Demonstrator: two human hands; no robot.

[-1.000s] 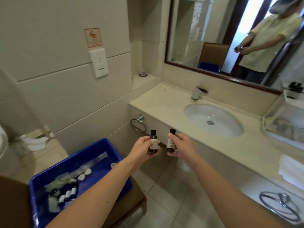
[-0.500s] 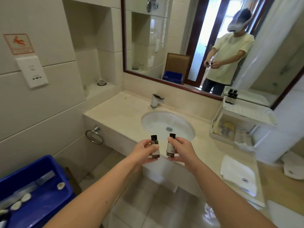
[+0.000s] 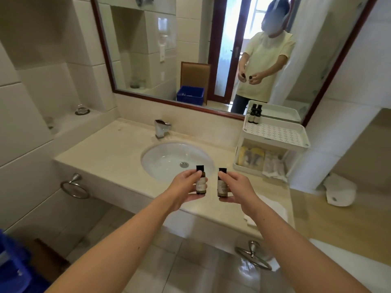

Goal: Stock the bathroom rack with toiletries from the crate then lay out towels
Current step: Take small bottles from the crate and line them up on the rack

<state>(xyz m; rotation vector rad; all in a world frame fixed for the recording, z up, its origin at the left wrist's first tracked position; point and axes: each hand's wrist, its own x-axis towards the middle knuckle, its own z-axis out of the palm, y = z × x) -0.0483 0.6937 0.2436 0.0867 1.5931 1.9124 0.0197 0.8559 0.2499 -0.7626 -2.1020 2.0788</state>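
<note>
Each hand has one small toiletry bottle pinched upright between thumb and fingers, out in front of the washbasin (image 3: 177, 160). The left hand (image 3: 183, 188) closes on the left bottle (image 3: 200, 181), the right hand (image 3: 236, 188) on the right bottle (image 3: 222, 183); both bottles are dark brown with black caps and pale paper labels whose print is too blurred to read. They stand side by side with a narrow gap between them, not touching, over the front rim of the basin. The white two-tier rack (image 3: 275, 136) sits on the beige counter (image 3: 110, 153) to the right of the basin, its back close to the mirror (image 3: 190, 49). Its perforated top shelf is mostly bare, with two more dark bottles (image 3: 255, 114) standing together at the back left corner. The lower tier is crowded with yellow and white packets, some spilling over its front right edge. A folded white towel (image 3: 273, 210) lies on the counter at its front edge, partly hidden behind the right forearm. The stretch of counter left of the basin is open as far as the chrome tap (image 3: 161, 127). A towel ring (image 3: 74, 187) hangs on the counter's front face at left, another (image 3: 252, 254) lower right. The blue crate (image 3: 12, 265) shows only as a corner at the bottom left, on the near side of the floor tiles.
</note>
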